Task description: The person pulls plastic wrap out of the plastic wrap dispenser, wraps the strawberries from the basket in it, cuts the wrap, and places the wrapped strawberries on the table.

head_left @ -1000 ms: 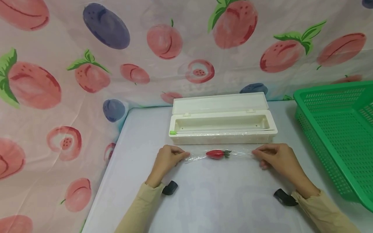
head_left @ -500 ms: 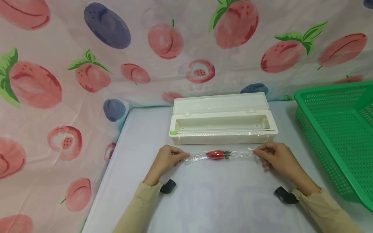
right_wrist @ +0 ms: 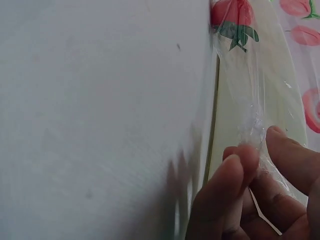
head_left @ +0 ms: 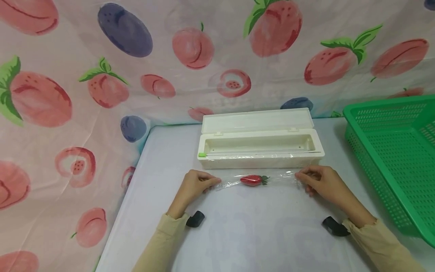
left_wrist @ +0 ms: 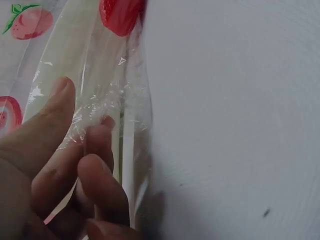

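A red strawberry (head_left: 250,180) with green leaves lies wrapped in a strip of clear cling film (head_left: 233,180) over the white table. My left hand (head_left: 196,186) pinches the film's left end between thumb and fingers. At the other end, my right hand (head_left: 325,186) pinches the gathered film. In the left wrist view, crinkled film (left_wrist: 100,107) runs from the fingers up to the strawberry's red tip (left_wrist: 121,15). The right wrist view shows the leaf end of the strawberry (right_wrist: 236,22) and twisted film (right_wrist: 252,122) leading into the fingers.
Just behind the hands stands a long white cling film dispenser (head_left: 259,162), its lid (head_left: 257,121) raised and a green slider (head_left: 202,155) at its left. A green plastic basket (head_left: 365,166) is at the right. A fruit-print cloth (head_left: 204,87) hangs behind and to the left.
My right hand has shifted very slightly up and right, and its wrist has turned a little. The film's ends have changed their creases. The strawberry stays in almost the same place.
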A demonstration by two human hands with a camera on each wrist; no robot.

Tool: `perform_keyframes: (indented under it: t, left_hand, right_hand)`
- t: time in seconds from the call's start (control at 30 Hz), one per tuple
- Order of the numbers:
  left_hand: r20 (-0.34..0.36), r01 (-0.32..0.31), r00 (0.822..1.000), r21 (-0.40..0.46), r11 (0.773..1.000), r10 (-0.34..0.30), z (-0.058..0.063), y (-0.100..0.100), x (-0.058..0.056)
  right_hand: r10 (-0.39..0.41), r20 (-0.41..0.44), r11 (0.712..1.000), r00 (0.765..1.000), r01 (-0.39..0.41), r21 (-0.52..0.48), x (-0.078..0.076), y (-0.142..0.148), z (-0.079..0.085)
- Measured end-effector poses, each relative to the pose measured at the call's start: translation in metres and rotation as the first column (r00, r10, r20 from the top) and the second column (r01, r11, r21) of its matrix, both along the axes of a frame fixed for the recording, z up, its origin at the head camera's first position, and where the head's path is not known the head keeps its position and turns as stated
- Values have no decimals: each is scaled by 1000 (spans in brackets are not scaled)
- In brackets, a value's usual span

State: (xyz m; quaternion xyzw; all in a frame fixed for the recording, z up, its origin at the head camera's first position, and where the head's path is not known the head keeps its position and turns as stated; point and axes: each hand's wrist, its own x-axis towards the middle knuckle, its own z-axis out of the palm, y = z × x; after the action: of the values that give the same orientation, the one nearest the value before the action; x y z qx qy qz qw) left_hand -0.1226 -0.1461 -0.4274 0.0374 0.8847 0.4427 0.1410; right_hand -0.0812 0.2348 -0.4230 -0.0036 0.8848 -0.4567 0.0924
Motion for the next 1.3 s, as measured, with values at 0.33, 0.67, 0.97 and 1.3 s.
perform_keyframes:
  t: [0.33,0.67,0.97,1.3]
  left_hand:
    - [-82,-80,994,-30,996,77,9,-3,5]
    - [-428,-208,890,-78,975,156,30,-7,10]
    - [-611,-124,787,-10,992,92,39,-8,-8]
    - [-530,-59,848,-59,997,19,34,-11,-22]
  right_hand:
    - [26,-60,981,998,-14,191,7,8,17]
    - [73,-225,965,972,-11,263,5,5,45]
    - [155,-305,956,940,-65,286,-6,-20,59]
    - [213,-291,954,933,-134,269,-21,-55,71]
